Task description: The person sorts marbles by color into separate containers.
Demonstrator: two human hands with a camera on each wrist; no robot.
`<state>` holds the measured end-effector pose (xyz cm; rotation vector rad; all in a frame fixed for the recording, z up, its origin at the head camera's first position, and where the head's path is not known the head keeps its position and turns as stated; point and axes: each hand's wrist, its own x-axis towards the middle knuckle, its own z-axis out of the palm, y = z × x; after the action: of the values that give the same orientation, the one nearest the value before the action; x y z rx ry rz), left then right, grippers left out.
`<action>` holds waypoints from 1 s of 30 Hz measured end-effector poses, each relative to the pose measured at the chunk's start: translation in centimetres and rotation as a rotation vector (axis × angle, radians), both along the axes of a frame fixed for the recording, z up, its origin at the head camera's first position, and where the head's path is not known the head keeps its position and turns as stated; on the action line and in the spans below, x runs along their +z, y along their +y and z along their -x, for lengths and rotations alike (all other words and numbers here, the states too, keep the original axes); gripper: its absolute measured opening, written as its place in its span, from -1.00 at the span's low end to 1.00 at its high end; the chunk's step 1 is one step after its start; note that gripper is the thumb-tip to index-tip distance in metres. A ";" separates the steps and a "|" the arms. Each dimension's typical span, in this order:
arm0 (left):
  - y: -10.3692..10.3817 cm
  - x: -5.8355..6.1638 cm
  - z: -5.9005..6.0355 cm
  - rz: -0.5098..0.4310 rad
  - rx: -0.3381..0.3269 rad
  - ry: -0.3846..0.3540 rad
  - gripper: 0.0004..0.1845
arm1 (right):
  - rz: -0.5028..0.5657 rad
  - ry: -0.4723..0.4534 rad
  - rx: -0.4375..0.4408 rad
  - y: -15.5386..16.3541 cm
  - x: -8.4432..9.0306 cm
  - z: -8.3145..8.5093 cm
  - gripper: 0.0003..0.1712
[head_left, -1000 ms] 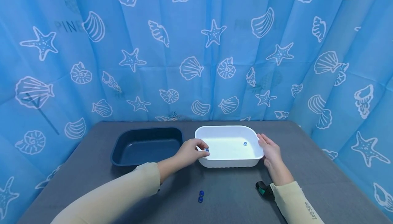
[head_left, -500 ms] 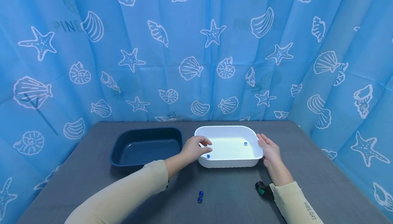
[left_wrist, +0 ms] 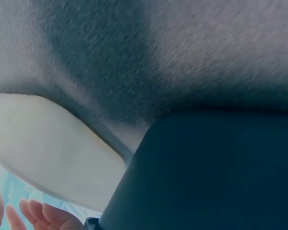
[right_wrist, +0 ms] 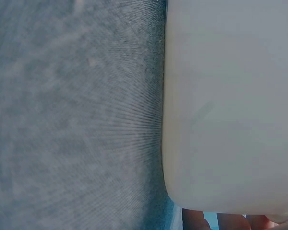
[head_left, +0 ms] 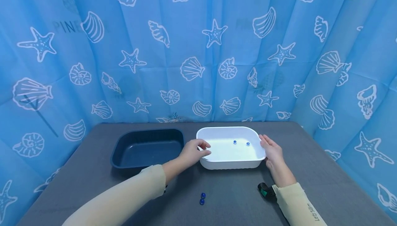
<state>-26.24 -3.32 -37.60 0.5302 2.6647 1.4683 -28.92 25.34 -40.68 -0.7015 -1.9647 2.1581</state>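
Note:
A white plastic basin (head_left: 231,164) stands on the table, with two small blue marbles on its floor: one marble (head_left: 234,142) near the middle and another marble (head_left: 247,144) to its right. My left hand (head_left: 193,151) hovers over the basin's left end, thumb and fingers apart and nothing between them. At the right end, my right hand (head_left: 273,151) holds the basin by its side and rim. The right wrist view shows the basin's outer wall (right_wrist: 230,105) close up, with fingertips (right_wrist: 233,221) below it. Two more blue marbles (head_left: 202,198) lie on the table in front.
To the left stands a dark blue basin (head_left: 149,150) with nothing seen inside; its outer wall fills much of the left wrist view. A grey cloth (head_left: 235,198) covers the table. A blue shell-print curtain (head_left: 198,53) hangs behind and along both sides. Near the right sleeve is a black strap (head_left: 266,191).
My left hand has let go of a blue marble, which rolled from the basin's left front toward the middle. The right hand has stayed at the right end.

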 end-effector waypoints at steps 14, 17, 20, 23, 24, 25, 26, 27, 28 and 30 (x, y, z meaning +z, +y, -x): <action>-2.4 -0.9 -2.2 -0.027 -0.093 0.030 -0.81 | 0.000 0.019 0.018 0.1 -0.1 0.0 -0.40; -2.8 -1.3 -2.5 -0.028 -0.123 0.029 -0.80 | -0.002 0.015 0.019 0.0 0.0 -0.1 -0.41; -3.3 -1.6 -2.7 -0.021 -0.152 0.018 -0.80 | -0.001 0.008 0.017 -0.1 0.2 -0.3 -0.40; -3.8 -1.8 -2.9 -0.016 -0.184 -0.003 -0.79 | 0.003 0.003 0.016 0.0 0.2 -0.2 -0.40; -3.9 -1.8 -3.0 -0.016 -0.198 -0.006 -0.78 | 0.005 0.002 0.016 0.0 0.2 -0.2 -0.40; -4.1 -1.9 -3.0 -0.016 -0.211 -0.016 -0.78 | 0.008 0.001 0.017 0.0 0.2 -0.2 -0.40; -4.3 -1.9 -3.1 -0.016 -0.225 -0.026 -0.77 | 0.011 0.000 0.017 0.0 0.1 -0.2 -0.40; -4.4 -2.1 -3.1 -0.009 -0.245 -0.028 -0.76 | 0.014 0.000 0.018 0.0 0.1 -0.1 -0.40; -4.6 -2.2 -3.2 -0.007 -0.260 -0.035 -0.76 | 0.016 -0.001 0.018 0.0 0.1 -0.1 -0.40; -4.7 -2.5 -3.2 0.001 -0.287 -0.050 -0.75 | 0.018 -0.004 0.017 0.0 0.2 -0.1 -0.40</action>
<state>-23.02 -8.07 -40.05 0.8245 2.4266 1.3772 -28.81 25.38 -40.52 -0.6942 -1.9629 2.1887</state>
